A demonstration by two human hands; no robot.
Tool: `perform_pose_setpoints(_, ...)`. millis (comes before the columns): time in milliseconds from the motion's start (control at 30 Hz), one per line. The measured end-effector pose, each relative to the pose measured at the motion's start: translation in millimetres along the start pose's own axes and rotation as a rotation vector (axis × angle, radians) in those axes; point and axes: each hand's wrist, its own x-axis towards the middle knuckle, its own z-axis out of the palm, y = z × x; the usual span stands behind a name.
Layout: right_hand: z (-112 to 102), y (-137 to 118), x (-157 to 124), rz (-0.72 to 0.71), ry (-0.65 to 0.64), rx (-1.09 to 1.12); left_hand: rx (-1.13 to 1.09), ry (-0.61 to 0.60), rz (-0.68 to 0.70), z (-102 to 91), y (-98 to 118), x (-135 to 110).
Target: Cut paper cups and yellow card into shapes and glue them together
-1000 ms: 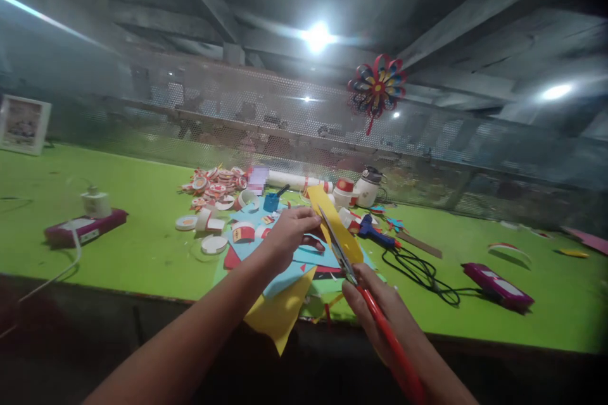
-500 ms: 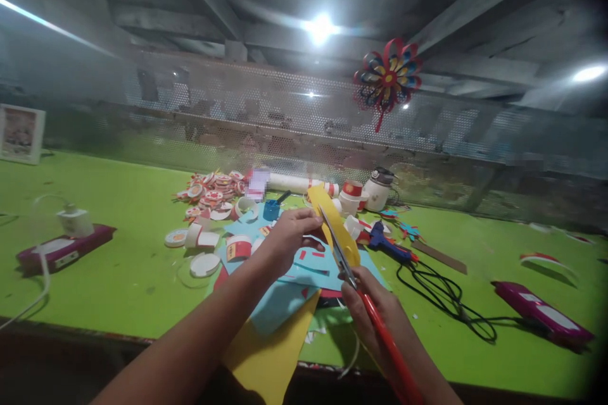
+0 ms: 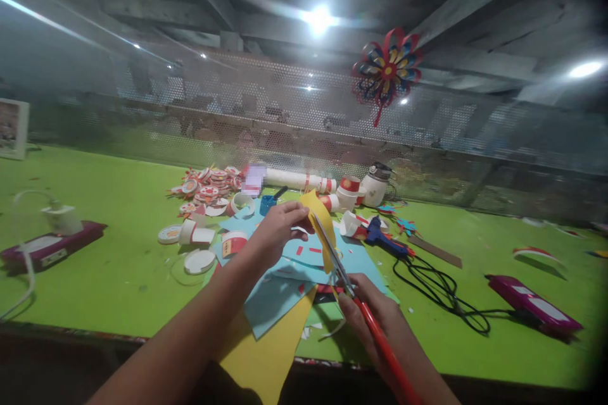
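My left hand pinches the edge of a small piece of yellow paper above the middle of the table. Red-handled scissors are in my right hand, their blades running along the yellow piece. A thin yellow strip hangs by the blades. Under both hands lie light blue paper sheets with small red scraps on them. A larger yellow sheet sticks out over the table's front edge.
A blue glue gun with a black cord lies right, near a purple power strip. Another power strip is at left. Cut paper cups, a pile of paper discs and a white jug stand behind.
The yellow piece has turned and bent beside the blades, and a narrow strip now dangles from it. Both hands have shifted slightly left in the view, which has itself moved a little.
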Motion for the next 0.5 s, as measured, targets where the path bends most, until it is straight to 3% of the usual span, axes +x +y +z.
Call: perform_pose_setpoints(500,6.8,-0.3,2.8,0.004,0.036,0.009,-0.055,0.004,-0.003,0.0,-5.0,-0.4)
